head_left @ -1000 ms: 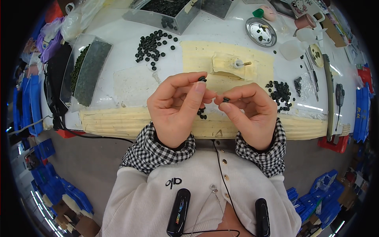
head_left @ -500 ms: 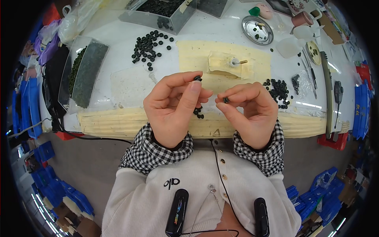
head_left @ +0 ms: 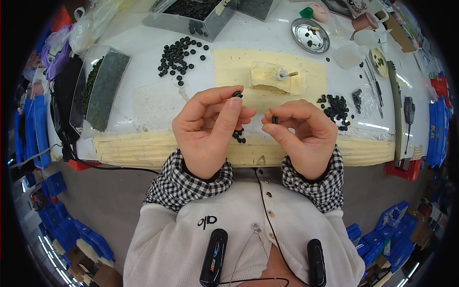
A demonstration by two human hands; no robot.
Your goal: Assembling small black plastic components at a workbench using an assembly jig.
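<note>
Between thumb and forefinger, my left hand (head_left: 203, 131) pinches a small round black part (head_left: 237, 94). My right hand (head_left: 306, 131) holds another small black part (head_left: 275, 119) the same way, turned edge-on. The two hands are apart, raised over the front of the table. Partly hidden behind my left fingers lies a small group of black pieces (head_left: 240, 139). A pile of small black round parts (head_left: 337, 111) sits just beyond my right hand. Farther off to the left is a spread of larger black discs (head_left: 176, 57).
A tape-covered block with a small peg (head_left: 272, 79) stands ahead on yellow tape. Trays of dark parts (head_left: 191, 19) and green bits (head_left: 103, 91) are at the back and left. A round metal dish (head_left: 311, 36) and thin tools (head_left: 375, 86) lie right.
The black part in my right fingers has turned to stand more upright, edge-on. My left hand keeps its pinch; the whole view shifts only slightly.
</note>
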